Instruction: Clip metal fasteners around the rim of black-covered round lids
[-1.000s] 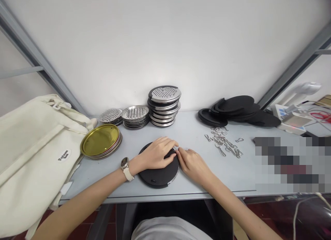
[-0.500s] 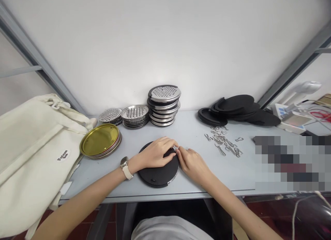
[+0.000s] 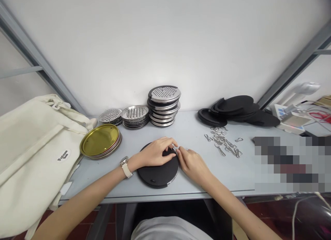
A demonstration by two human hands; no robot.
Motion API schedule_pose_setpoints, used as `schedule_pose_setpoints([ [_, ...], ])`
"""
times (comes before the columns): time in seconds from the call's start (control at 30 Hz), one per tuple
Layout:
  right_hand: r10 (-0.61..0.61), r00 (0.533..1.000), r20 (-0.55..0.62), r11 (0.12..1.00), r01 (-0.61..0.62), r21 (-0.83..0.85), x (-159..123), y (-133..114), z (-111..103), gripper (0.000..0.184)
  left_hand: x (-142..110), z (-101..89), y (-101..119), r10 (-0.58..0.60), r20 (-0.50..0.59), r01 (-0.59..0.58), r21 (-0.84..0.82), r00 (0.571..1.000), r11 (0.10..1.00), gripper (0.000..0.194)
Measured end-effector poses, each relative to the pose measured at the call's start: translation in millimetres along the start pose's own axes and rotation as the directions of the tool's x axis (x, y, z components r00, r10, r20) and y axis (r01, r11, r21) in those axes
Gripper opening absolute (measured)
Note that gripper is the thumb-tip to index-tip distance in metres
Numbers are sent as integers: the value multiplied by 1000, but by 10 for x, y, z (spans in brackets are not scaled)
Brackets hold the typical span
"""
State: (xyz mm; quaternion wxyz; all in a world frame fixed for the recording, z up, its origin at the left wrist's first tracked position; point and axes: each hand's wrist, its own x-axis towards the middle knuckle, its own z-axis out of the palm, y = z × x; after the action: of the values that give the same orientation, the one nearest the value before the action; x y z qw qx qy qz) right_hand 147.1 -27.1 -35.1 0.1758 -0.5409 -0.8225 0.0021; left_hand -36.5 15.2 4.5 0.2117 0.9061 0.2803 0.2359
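Note:
A round black case point(image 3: 155, 176) lies flat on the table in front of me, a silvery rim showing along its right edge. My left hand point(image 3: 159, 152) rests over its upper part, with thumb and fingers curled at the upper right edge. There a small silvery snap hook point(image 3: 174, 149) shows between my hands. My right hand point(image 3: 192, 162) is closed beside that edge, thumb and forefinger pinching the snap hook. My fingertips partly hide the hook, so whether it passes through the case cannot be seen.
Several loose snap hooks point(image 3: 222, 142) lie to the right, before a pile of black round covers point(image 3: 234, 107). Behind stand stacked grater discs in black holders point(image 3: 165, 95) and loose grater discs point(image 3: 134, 112). Gold lids point(image 3: 99, 140) and a cream bag point(image 3: 38, 143) are left.
My left fingers have parted slightly around the snap hook, showing more of it. My right hand stays almost in place at the case's edge.

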Motion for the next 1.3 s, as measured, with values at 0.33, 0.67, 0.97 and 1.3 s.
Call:
schedule_pose_setpoints([
  [0.33,-48,998,35,999,47,19,10,15,-34,26,19,-20,45,31,16,-31,-1,999,1000,23],
  [0.67,-49,998,38,999,49,18,13,10,-17,28,17,-28,41,51,33,-51,10,998,999,20],
  [0.97,-49,998,28,998,48,38,2,0,-24,29,21,-32,63,56,37,-56,15,998,998,17],
  [1.3,-55,998,28,998,54,28,-10,7,-12,28,11,-17,22,50,44,-50,-2,998,999,21],
])
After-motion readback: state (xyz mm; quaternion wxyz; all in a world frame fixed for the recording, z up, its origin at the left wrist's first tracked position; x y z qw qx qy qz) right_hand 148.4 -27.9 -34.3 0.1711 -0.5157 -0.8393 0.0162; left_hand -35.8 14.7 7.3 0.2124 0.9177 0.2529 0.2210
